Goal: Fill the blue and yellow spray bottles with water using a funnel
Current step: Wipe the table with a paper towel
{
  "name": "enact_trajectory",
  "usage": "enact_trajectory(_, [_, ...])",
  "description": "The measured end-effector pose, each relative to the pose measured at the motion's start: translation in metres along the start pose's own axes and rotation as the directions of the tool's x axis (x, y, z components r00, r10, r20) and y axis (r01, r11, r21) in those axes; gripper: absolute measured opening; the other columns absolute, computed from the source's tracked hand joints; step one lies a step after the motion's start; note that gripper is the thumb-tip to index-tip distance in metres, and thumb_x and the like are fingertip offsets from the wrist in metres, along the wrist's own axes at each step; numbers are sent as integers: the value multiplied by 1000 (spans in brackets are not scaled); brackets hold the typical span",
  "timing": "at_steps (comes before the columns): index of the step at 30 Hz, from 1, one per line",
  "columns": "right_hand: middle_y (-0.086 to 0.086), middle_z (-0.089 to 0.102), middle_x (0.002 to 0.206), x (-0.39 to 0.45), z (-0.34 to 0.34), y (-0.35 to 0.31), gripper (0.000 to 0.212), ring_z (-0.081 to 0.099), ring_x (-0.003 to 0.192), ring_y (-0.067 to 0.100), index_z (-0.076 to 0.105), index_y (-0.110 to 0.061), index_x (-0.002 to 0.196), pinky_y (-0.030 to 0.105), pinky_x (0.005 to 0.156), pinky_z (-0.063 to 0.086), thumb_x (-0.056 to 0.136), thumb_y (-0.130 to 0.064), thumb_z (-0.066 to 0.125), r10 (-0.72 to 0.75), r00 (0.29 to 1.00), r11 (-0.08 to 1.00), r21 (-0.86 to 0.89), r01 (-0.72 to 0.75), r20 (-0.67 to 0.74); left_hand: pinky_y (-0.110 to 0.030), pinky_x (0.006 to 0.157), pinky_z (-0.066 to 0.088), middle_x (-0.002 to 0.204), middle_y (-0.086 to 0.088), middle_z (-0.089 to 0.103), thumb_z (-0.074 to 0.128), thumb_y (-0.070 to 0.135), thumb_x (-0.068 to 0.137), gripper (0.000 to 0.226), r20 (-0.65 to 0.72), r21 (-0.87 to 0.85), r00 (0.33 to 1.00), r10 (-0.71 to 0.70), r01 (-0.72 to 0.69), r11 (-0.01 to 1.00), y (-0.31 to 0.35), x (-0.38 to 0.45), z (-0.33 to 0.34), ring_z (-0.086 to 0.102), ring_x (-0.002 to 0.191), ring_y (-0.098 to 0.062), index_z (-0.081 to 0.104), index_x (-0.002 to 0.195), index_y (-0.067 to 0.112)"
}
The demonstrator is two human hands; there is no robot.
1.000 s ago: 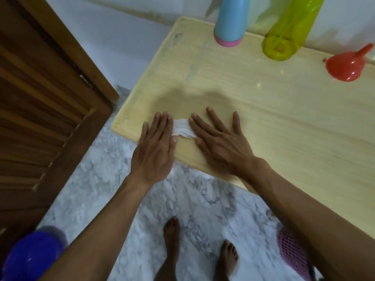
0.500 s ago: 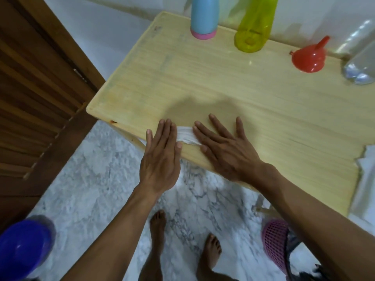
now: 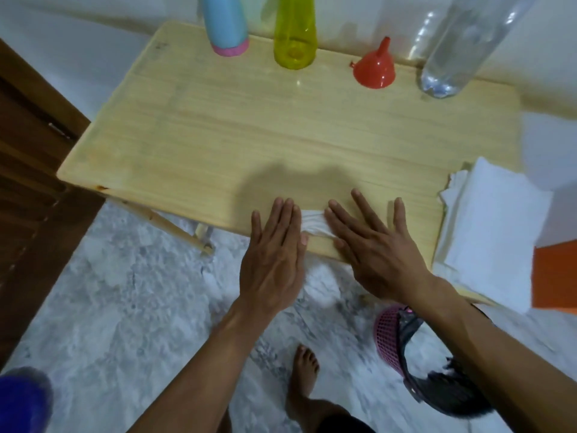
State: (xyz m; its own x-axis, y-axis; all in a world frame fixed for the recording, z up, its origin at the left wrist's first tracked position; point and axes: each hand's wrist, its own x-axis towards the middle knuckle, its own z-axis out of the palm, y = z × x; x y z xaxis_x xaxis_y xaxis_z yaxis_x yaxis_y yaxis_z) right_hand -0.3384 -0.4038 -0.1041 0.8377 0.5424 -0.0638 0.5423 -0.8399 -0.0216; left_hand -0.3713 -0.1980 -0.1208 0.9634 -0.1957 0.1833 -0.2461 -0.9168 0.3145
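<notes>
A light blue bottle (image 3: pixel 225 25) with a pink base and a yellow-green bottle (image 3: pixel 294 32) stand at the far edge of the wooden table (image 3: pixel 237 126); their tops are out of frame. A red funnel (image 3: pixel 374 69) lies mouth down to their right, beside a clear water bottle (image 3: pixel 452 51). My left hand (image 3: pixel 274 254) and my right hand (image 3: pixel 371 242) lie flat, fingers spread, at the table's near edge. Both press on a crumpled white tissue (image 3: pixel 312 225) that shows between them.
A stack of white paper napkins (image 3: pixel 496 232) sits at the table's right end, next to something orange (image 3: pixel 555 276). A pink basket (image 3: pixel 390 335) with a dark bag stands on the marble floor by my bare foot. A wooden door (image 3: pixel 28 182) is at left, a blue object (image 3: pixel 22 401) bottom left.
The view has swung right, bringing the funnel, clear bottle and napkins into frame. Both hands have slid right along the table's near edge, still flat on the tissue.
</notes>
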Motion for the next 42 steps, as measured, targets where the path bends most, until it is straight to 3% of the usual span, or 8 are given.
enact_trajectory(10, [-4, 32, 163, -97, 6, -8, 58, 20, 154, 30, 36, -19, 156, 72, 113, 1, 100, -35, 34, 180, 981, 979, -82, -186, -73, -52, 116, 32, 149, -20, 45, 46, 5, 97, 45, 73, -5, 964, 255, -255, 967, 40, -18, 16, 38, 142, -33, 46, 142, -5])
enact_trajectory(14, [-2, 46, 155, -112, 0, -35, 49, 30, 150, 32, 48, -15, 148, 72, 110, 23, 100, -26, 48, 301, 950, 953, 45, -298, -86, -50, 114, 32, 138, -20, 57, 52, 5, 96, 40, 130, -86, 960, 248, -238, 967, 47, -24, -7, 51, 134, -31, 56, 134, -4])
enact_trajectory(18, [11, 60, 141, -121, -32, -76, 41, 57, 130, 38, 62, -5, 136, 57, 93, 56, 95, -8, 58, 465, 877, 807, 464, -365, -120, -26, 114, 29, 146, -11, 52, 40, 19, 106, 39, 207, -310, 973, 107, -38, 950, 63, -43, -70, 48, 136, -24, 53, 141, 7])
enact_trajectory(23, [14, 74, 116, -141, -96, -135, 28, 71, 101, 28, 71, -10, 124, 33, 77, 55, 101, -9, 55, 691, 710, 529, 764, -370, -135, -28, 97, 46, 127, -16, 66, 49, 22, 100, 38, 197, -415, 975, 105, -14, 910, 66, -68, -138, 64, 116, -30, 63, 129, 2])
enact_trajectory(27, [-6, 76, 97, -167, -143, -172, 25, 69, 90, 11, 76, -11, 118, 11, 72, 45, 99, -5, 61, 815, 559, 407, 838, -363, -154, -13, 77, 37, 116, -8, 72, 63, 9, 94, 25, 145, -518, 977, 157, -60, 853, 81, -91, -195, 60, 100, -1, 71, 118, 5])
enact_trajectory(32, [1, 77, 110, -217, -178, -186, 22, 71, 101, 11, 76, -14, 117, 25, 92, 54, 97, -15, 66, 920, 354, 291, 896, -335, -167, -20, 76, 43, 109, -7, 75, 68, 8, 88, 30, 119, -589, 959, 259, -142, 796, 122, -104, -222, 70, 100, -19, 72, 118, 10])
enact_trajectory(36, [-4, 76, 103, -273, -197, -184, 18, 68, 93, 3, 78, -15, 110, 2, 81, 44, 92, -16, 72, 968, 128, 249, 909, -335, -218, -17, 78, 42, 107, -8, 76, 71, 5, 86, 25, 88, -628, 919, 383, -247, 737, 173, -114, -228, 71, 95, -18, 75, 110, 6])
enact_trajectory(42, [3, 78, 100, -351, -193, -169, 17, 72, 93, 15, 80, -10, 104, 13, 87, 51, 89, -15, 77, 964, -72, 200, 879, -434, -255, -13, 78, 35, 107, -5, 74, 68, 8, 91, 19, 123, -665, 828, 546, -340, 665, 245, -125, -203, 64, 96, -17, 76, 108, 7])
